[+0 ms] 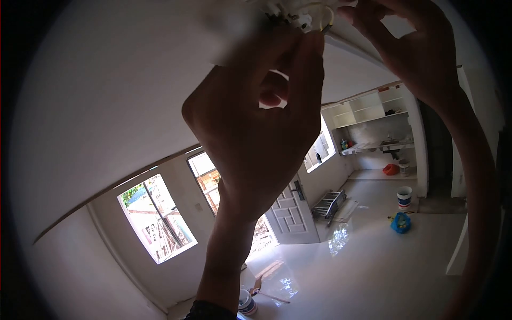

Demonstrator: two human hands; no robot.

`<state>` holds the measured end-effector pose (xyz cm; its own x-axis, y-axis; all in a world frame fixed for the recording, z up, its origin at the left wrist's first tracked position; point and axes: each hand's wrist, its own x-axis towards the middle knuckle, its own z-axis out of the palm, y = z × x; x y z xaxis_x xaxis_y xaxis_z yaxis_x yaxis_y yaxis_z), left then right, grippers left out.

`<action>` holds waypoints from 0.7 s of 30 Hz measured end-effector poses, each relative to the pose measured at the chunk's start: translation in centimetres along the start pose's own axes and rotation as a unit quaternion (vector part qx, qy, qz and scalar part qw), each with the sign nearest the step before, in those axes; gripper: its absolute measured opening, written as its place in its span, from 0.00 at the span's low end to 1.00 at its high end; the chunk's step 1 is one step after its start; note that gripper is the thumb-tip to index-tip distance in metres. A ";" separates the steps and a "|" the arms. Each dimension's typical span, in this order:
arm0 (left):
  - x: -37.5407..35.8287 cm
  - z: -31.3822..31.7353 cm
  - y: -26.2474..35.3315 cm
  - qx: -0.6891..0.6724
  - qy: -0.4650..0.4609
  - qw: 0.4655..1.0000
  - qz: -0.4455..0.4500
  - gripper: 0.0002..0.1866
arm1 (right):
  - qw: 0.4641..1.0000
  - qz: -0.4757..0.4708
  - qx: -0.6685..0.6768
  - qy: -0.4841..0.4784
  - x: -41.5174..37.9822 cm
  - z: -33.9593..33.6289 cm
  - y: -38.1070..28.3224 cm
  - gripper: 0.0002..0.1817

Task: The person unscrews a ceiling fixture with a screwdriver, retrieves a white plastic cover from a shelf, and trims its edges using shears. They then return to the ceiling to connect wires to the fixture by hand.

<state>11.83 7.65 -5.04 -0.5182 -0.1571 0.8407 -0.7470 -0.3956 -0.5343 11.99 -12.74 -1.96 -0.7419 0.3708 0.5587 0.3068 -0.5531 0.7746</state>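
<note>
Overhead at the top edge is a small white fitting with dark parts, blurred on its left side. A thin pale yellow wire loops out of it. My left hand is raised in the middle of the view with thumb and fingers pinched, its tips at the fitting where the wire comes down. At the upper right, my right hand has thumb and finger brought together just beside the wire loop. Whatever lies between the right fingertips is too small and dark to make out.
Far below, the glossy floor holds a white bucket, a blue bag and a folded metal ladder. A grey door stands ajar near a window. Another bucket sits below my left forearm.
</note>
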 end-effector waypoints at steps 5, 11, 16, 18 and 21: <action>0.3 0.2 0.3 -0.060 0.013 0.996 0.059 0.10 | 0.971 -0.223 -0.013 0.082 0.7 0.7 0.9 0.10; -1.9 2.3 0.6 -0.215 -0.049 0.967 -0.126 0.11 | 0.988 0.076 0.078 0.111 -2.8 0.3 0.5 0.10; -3.6 4.8 -1.2 -0.197 -0.129 0.950 -0.204 0.19 | 0.967 -0.017 -0.255 0.002 -0.2 -1.2 -2.1 0.11; -3.7 5.8 -1.7 -0.210 -0.106 0.949 -0.211 0.21 | 0.968 -0.024 -0.249 0.022 0.0 -0.9 -1.6 0.12; -3.7 6.4 -1.9 -0.211 -0.058 0.952 -0.212 0.22 | 0.966 -0.053 -0.254 0.016 0.2 -1.2 -0.9 0.14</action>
<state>17.89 3.17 -6.60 -0.1014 -0.1723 0.9798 -0.9925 -0.0497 -0.1115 10.87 -13.08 -2.95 -0.7731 0.4278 0.4683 -0.0985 -0.8104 0.5776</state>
